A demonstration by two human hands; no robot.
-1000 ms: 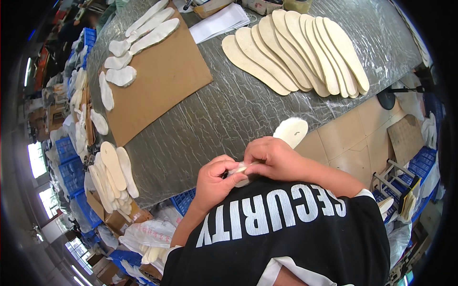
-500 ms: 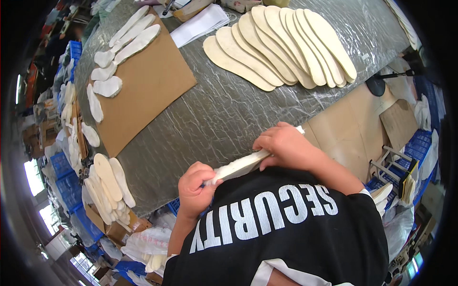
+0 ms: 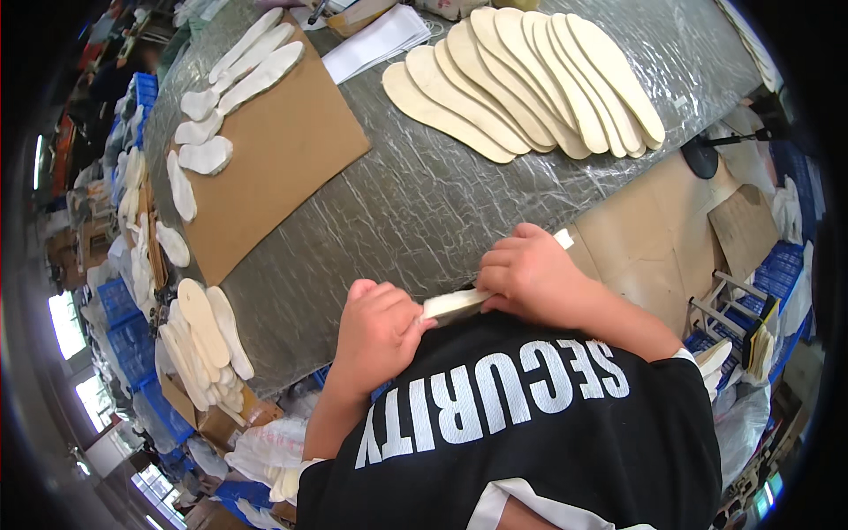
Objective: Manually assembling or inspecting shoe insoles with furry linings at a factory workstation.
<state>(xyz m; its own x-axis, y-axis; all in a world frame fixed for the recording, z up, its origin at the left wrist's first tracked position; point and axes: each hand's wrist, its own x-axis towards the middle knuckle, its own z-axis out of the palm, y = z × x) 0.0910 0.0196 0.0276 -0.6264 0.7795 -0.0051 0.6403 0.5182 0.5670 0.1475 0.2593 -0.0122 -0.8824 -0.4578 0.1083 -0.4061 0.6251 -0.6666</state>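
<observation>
A cream insole [image 3: 452,304] is held edge-up in front of my chest, close to the table's near edge. My left hand [image 3: 378,329] is closed on its left part, thumb and fingers pinching it. My right hand [image 3: 530,274] grips it farther right, and a pale tip [image 3: 564,238] sticks out past the fingers. Between the hands a fuzzy white upper edge shows; the rest of the insole is hidden by my fingers and shirt. Beyond my hands, a fanned row of cream insoles [image 3: 495,97] lies overlapping on the table.
The table [image 3: 353,238] has a shiny plastic cover. On its left lies a brown cardboard sheet [image 3: 274,168] with several white fleecy pieces [image 3: 206,155] along its edge. White papers [image 3: 375,44] lie at the back. More insoles [image 3: 201,322] are piled in a box at lower left.
My left hand has slid right along the insole, closer to my right hand, and its fingers have curled farther over. My right hand has shifted slightly right.
</observation>
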